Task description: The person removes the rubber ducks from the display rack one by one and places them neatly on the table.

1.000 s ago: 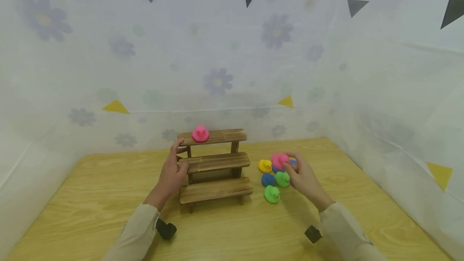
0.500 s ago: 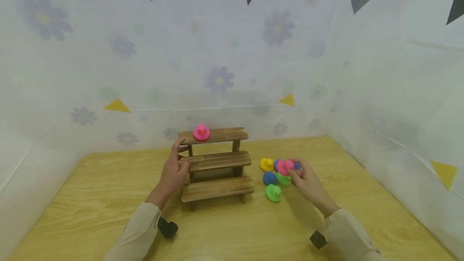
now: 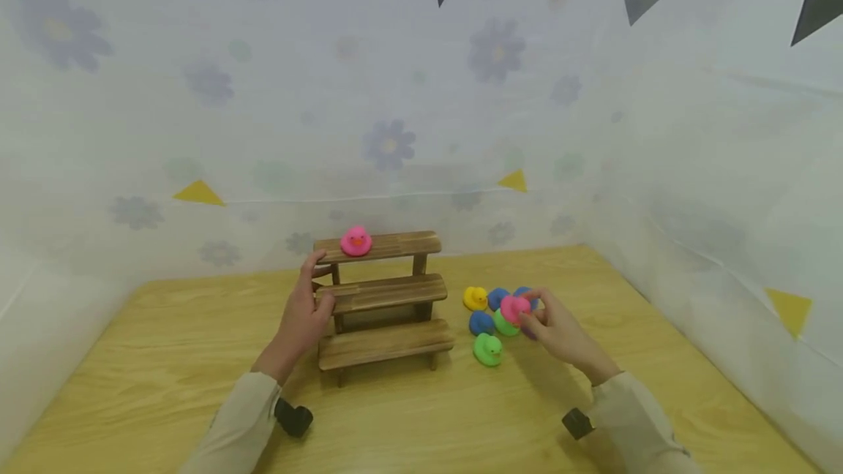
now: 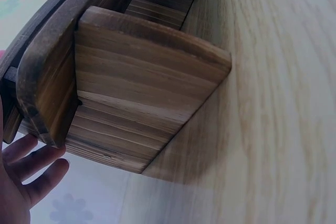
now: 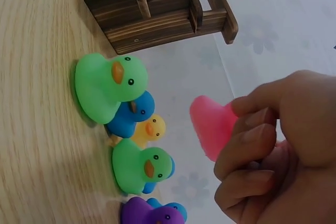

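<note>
A three-step wooden stand (image 3: 388,343) stands left of the middle. My left hand (image 3: 299,324) holds its left end, thumb on the middle step and a finger at the top one. In the left wrist view, fingertips (image 4: 55,169) touch the edge of a step; the thumb is hidden there. My right hand (image 3: 565,333) pinches a pink rubber duck (image 3: 511,309) above a group of ducks; in the right wrist view the duck (image 5: 210,127) hangs apart from them. Another pink duck (image 3: 356,243) sits on the left of the top step, facing me.
Right of the stand cluster a yellow duck (image 3: 474,299), a front green duck (image 3: 487,350), another green one (image 3: 506,324), several blue ducks (image 3: 481,323) and a purple duck (image 5: 144,212). A flowered cloth wall (image 3: 395,93) rises behind the wooden table (image 3: 408,423).
My right hand has drawn the pink duck slightly towards me, off the spot among the blue ducks, which show more now. The left hand stays on the stand. The head view shifts slightly.
</note>
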Available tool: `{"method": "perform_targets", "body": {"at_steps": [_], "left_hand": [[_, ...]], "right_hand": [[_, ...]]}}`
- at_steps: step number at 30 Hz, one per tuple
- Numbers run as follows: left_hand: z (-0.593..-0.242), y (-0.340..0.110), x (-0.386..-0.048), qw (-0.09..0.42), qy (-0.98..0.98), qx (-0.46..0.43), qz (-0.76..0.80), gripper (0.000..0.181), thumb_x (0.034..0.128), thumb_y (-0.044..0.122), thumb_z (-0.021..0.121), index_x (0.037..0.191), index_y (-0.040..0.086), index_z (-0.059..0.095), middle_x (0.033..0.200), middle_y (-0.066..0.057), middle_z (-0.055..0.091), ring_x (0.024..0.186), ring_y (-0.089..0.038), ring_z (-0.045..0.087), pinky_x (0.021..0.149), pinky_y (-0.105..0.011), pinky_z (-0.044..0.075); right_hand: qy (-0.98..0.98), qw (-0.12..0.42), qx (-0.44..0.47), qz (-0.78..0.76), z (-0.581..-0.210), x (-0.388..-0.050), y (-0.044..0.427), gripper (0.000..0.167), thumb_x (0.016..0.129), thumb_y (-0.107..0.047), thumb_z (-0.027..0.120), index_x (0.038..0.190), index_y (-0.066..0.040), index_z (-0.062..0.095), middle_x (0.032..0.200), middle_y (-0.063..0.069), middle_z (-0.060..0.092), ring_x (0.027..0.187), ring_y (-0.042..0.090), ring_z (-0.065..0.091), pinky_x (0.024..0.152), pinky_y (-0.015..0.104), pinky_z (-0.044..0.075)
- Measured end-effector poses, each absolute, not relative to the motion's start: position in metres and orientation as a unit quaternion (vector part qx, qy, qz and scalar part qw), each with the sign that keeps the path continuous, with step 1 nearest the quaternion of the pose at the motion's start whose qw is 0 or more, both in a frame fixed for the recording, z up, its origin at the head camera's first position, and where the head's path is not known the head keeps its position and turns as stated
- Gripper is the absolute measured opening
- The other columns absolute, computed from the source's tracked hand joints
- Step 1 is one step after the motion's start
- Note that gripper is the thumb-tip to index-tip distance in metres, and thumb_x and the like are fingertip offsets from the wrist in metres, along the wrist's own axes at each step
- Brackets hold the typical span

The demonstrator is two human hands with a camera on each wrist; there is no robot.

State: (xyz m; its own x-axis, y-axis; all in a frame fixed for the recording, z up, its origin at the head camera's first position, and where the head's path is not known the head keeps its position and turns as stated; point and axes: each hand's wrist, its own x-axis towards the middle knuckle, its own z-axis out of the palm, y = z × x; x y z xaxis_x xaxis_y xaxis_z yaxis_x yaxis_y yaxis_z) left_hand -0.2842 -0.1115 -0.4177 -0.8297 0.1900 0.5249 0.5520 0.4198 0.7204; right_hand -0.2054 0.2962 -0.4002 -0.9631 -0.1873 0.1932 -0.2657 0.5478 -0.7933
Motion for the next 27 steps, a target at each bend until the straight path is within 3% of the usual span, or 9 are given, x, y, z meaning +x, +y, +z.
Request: {"method": "perform_targets", "body": {"at_steps": [7,14,27], "left_hand": [[-0.416,-0.112,-0.283,0.185,-0.822,-0.227,-0.488,0.067,0.091,0.0,0.043,0.15,0.023,0.022,0.137,-0.022,0.047,0.108,-0.04,0.054,0.048,-0.027,0.037],[-0.415,-0.112,-0.283,0.184,-0.826,-0.225,-0.484,0.066,0.0919,0.001,0.043,0.15,0.023,0.021,0.137,-0.023,0.047,0.109,-0.04,0.054,0.049,-0.028,0.038],[-0.417,-0.112,-0.284,0.188,-0.824,-0.233,-0.481,0.065,0.0929,0.001,0.043,0.151,0.021,0.02,0.138,-0.022,0.046,0.115,-0.038,0.052,0.06,-0.032,0.043]], "right_hand": [[-0.889,-0.01,0.184,0.42,-0.396,-0.202,0.303,0.023,0.098,-0.008,0.052,0.114,0.005,0.041,0.063,-0.003,0.043,0.049,0.0,0.031,0.046,0.02,0.03],[-0.885,-0.094,0.195,0.413,-0.392,-0.198,0.306,0.022,0.097,-0.01,0.055,0.112,0.003,0.045,0.059,-0.004,0.044,0.044,0.001,0.033,0.043,0.016,0.031],[-0.881,-0.135,0.194,0.411,-0.402,-0.203,0.314,0.022,0.097,-0.014,0.056,0.111,0.002,0.048,0.056,-0.005,0.042,0.044,0.003,0.036,0.043,0.018,0.034]]}}
